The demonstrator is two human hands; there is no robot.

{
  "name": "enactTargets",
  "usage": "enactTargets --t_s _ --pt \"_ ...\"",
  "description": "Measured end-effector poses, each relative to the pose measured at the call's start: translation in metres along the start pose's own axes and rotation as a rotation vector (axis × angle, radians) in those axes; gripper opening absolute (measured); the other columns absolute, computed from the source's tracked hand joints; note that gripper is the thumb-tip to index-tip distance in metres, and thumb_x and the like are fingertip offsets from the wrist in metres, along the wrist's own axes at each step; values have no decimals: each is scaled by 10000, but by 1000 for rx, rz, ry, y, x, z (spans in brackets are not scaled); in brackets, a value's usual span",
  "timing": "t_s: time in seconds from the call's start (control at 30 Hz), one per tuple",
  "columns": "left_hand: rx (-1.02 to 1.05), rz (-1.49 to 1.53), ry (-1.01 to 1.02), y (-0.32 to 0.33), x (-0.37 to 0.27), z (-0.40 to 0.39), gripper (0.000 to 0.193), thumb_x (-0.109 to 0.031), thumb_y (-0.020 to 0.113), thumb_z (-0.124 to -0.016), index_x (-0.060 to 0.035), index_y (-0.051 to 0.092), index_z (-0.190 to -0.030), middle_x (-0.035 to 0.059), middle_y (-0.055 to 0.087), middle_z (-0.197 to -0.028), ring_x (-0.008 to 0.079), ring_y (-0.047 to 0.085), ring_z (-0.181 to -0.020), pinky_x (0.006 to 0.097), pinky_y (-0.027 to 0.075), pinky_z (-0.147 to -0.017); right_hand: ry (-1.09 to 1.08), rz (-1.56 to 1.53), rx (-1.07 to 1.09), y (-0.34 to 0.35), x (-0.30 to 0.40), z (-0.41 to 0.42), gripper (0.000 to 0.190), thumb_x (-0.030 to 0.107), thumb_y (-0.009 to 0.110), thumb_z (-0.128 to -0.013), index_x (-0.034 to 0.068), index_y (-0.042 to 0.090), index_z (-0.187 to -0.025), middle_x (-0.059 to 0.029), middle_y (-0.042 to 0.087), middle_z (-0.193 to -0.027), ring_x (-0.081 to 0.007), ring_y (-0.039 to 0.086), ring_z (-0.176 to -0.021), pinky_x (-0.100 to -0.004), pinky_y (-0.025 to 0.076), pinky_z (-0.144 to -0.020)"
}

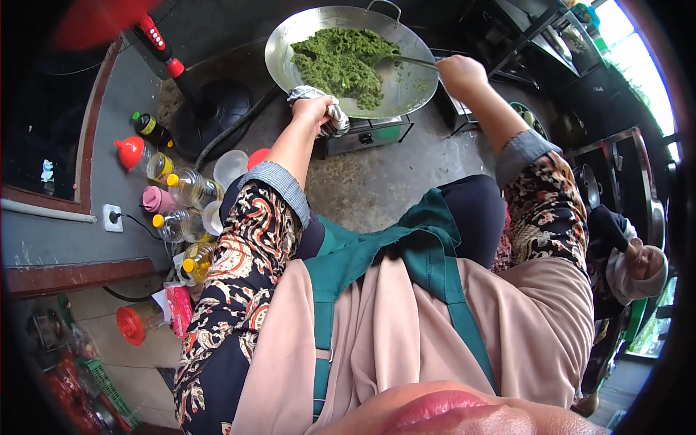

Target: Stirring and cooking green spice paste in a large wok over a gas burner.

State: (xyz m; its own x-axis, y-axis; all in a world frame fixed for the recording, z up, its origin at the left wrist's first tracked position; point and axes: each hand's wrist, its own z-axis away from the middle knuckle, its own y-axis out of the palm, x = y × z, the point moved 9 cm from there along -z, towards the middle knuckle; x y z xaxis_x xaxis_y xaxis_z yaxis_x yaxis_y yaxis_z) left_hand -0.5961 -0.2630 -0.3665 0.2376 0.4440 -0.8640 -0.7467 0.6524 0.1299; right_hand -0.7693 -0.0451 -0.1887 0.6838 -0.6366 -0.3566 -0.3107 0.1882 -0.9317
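A wide metal wok (418,92) sits on a gas stove (361,138) low on the floor. Inside it lies a thick, crumbly green mass (348,62), heaped toward the middle and left. My left hand (312,113) grips the wok's near-left rim through a folded striped cloth (337,117), which hides the handle there. In my right hand (462,76) is the handle of a metal spatula (416,62); its blade end is buried in the right side of the green mass. A loop handle (387,6) shows on the wok's far rim.
Several oil bottles (190,185), a red-capped bottle (130,152) and a pink container (157,199) line the left wall. Behind them stands a round black base (217,117) with a pole. Metal racks (636,136) line the right, where another person (625,261) sits.
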Motion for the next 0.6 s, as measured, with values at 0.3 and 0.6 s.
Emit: enactTargets --t_s 0.3,0.6 --pt "-25 11 25 -21 2 -4 188 -28 622 -762 27 557 -929 91 599 -876 195 621 -755 338 537 -715 8 54 51 -126 -17 74 334 6 552 -733 214 700 -948 -59 666 -829 -242 637 -856 -343 524 -714" --pt "-32 2 -14 -14 8 -8 191 -19 610 -764 7 569 -949 96 611 -911 201 620 -777 343 541 -691 62 -120 12 10 3 -12 244 111 513 -802 145 687 -970 -124 650 -1011 -286 627 -947 -370 511 -796"
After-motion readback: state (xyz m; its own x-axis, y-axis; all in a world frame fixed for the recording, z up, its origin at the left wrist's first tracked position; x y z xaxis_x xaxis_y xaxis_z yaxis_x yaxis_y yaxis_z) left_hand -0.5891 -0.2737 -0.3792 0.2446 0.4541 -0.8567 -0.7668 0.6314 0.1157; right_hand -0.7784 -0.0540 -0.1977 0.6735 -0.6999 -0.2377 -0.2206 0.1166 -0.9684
